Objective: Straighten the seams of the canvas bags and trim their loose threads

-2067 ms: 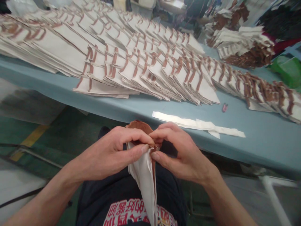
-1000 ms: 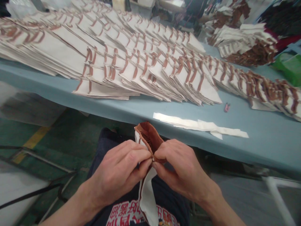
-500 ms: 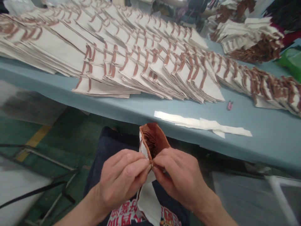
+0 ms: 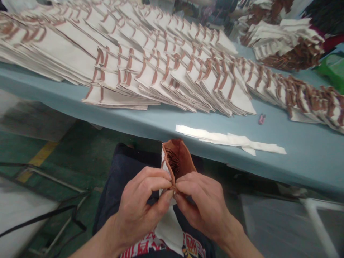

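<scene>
Both hands pinch the near edge of a white fabric piece with a brown lining, held over the lap below the table edge. My left hand grips the edge from the left, thumb and fingertips pressed together. From the right, my right hand pinches the same edge, its fingertips almost touching the left ones. The top of the piece gapes like a pouch and shows dark brown folds inside. Its white lower part hangs down between the wrists. Whatever small detail lies between the fingertips is hidden.
A blue-covered table bears rows of overlapping white pieces with brown edging. White strips lie near its front edge, with a small pink tool beyond. A further pile and a green bag are at the right.
The left hand's fingers have shifted on the edge, with the thumb now more extended toward the right fingertips. The pouch opening has moved slightly to the right.
</scene>
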Available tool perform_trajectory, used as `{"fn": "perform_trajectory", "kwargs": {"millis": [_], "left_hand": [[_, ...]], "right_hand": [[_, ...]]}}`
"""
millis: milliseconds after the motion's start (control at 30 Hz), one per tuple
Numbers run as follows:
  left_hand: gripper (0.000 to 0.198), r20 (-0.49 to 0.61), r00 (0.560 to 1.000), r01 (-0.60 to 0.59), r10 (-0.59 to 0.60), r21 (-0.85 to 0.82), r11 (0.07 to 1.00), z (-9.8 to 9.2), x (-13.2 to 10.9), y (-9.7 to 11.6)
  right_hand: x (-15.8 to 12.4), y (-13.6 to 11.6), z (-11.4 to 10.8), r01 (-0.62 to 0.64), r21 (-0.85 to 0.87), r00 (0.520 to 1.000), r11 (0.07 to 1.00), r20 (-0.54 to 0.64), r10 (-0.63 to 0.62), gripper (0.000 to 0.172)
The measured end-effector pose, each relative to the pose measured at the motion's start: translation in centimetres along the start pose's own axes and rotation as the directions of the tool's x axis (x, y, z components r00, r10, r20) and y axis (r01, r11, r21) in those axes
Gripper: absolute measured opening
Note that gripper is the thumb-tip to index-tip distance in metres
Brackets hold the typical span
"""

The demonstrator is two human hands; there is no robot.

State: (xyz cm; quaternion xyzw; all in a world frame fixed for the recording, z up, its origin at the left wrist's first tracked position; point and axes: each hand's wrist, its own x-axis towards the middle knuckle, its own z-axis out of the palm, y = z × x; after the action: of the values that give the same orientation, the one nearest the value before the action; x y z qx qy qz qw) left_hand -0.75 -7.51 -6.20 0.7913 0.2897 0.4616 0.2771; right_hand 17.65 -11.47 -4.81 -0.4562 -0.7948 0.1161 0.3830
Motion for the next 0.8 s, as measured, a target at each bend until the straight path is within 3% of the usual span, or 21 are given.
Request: {"fn": "perform_trajectory", "kwargs": {"millis": [267, 600, 667, 800], "left_hand": [[0.016, -0.004, 0.999, -0.049, 0.049, 0.084, 0.995, 0.4, 0.0, -0.3], [0.011, 0.029, 0.995, 0.100, -0.098, -0.064, 0.993, -0.1, -0.3, -0.6], [0.019, 0.032, 0.995, 0.100, -0.098, -0.063, 0.993, -0.5, 0.0, -0.9], [0.036, 0.210, 0.977, 0.035, -0.029, -0.024, 0.999, -1.5, 1.9, -1.6]], "right_hand": [[-0.1, 0.1, 0.2, -0.108, 0.071, 0.994, 0.992, 0.009, 0.108, 0.015], [0.2, 0.2, 0.7, -0.145, 0.128, 0.989, 0.981, 0.007, 0.145, 0.012], [0.4, 0.3, 0.5, -0.151, 0.137, 0.988, 0.979, 0.009, 0.152, 0.012], [1.0, 0.7, -0.1, -0.123, 0.166, 0.992, 0.978, 0.012, 0.123, 0.014]]}}
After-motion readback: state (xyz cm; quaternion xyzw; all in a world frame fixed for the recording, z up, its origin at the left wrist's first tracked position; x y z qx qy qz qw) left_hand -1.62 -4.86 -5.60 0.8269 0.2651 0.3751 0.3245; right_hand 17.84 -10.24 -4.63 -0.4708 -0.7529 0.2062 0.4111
